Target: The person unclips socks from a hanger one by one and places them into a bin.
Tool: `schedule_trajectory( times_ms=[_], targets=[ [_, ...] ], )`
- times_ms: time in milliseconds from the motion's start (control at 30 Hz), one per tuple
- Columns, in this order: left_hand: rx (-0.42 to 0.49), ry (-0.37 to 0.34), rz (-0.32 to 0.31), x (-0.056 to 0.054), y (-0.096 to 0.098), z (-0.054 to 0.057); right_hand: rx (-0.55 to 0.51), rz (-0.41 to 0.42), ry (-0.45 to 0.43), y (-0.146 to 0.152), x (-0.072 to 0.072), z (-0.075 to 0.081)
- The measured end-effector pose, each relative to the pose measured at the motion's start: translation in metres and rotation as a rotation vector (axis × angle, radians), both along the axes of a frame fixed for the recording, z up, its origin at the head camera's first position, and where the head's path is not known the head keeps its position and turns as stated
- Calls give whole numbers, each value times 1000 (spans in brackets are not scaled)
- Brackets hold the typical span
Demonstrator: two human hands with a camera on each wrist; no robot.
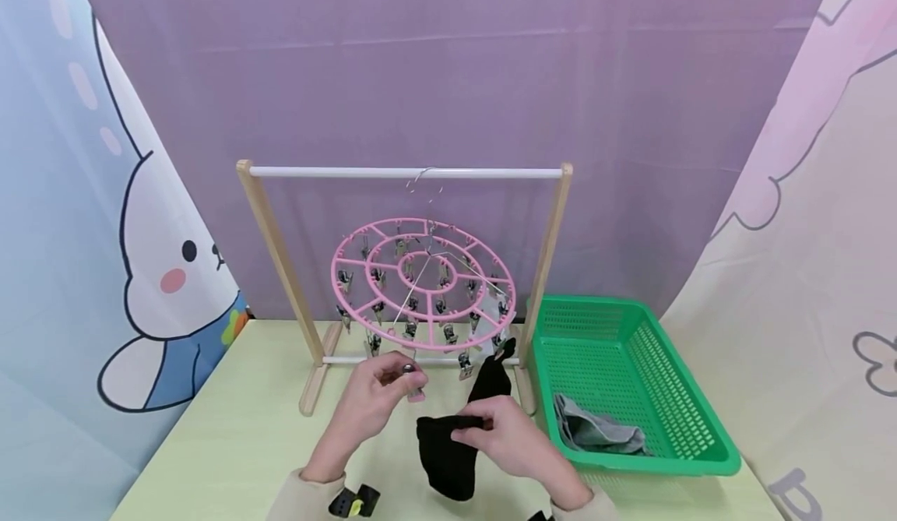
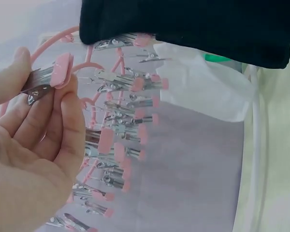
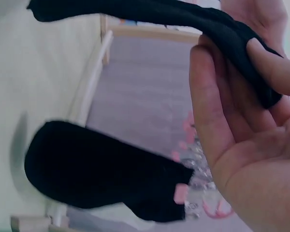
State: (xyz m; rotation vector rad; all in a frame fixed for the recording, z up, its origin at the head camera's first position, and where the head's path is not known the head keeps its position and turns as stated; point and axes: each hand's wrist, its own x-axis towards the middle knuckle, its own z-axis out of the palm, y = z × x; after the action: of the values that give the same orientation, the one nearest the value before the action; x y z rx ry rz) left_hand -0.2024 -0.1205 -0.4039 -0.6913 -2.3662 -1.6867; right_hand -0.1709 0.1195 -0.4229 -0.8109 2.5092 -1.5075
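In the head view my left hand pinches a metal clip with pink pads between thumb and fingers, just below the front of a round pink clip hanger. The pads look pressed together. My right hand grips a black sock near its upper edge, and the rest of it droops left and down. Behind that hand, a second black sock hangs from a clip on the hanger's right side. A white cloth piece also hangs there, partly hidden.
The hanger hooks over the white rod of a wooden stand. Several other clips dangle around its rings. To the right stands a green basket with a grey crumpled fabric item inside. Curtains rise behind the table.
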Motion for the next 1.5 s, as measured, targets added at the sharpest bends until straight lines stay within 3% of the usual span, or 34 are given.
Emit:
schedule_trajectory(
  times_ms=[200, 433, 567, 900, 1067, 1333, 1500],
  targets=[
    [35, -39, 65, 0, -3, -1, 16, -24, 2, 19, 3, 13],
    [138, -124, 186, 0, -5, -3, 24, -99, -24, 36, 6, 30],
    [176, -117, 210, -2, -7, -4, 22, -140, 13, 46, 6, 36],
    [110, -57, 261, -5, -16, -4, -35, -249, 93, 77, 7, 52],
    [67, -49, 294, -7, -21, -4, -47, -344, 144, 92, 9, 59],
    [64, -31, 318, -10, -26, -3, -43, -560, 106, 115, 14, 73],
    [78, -49, 342, -13, -28, -4, -38, -663, 94, 129, 15, 74]
  ],
)
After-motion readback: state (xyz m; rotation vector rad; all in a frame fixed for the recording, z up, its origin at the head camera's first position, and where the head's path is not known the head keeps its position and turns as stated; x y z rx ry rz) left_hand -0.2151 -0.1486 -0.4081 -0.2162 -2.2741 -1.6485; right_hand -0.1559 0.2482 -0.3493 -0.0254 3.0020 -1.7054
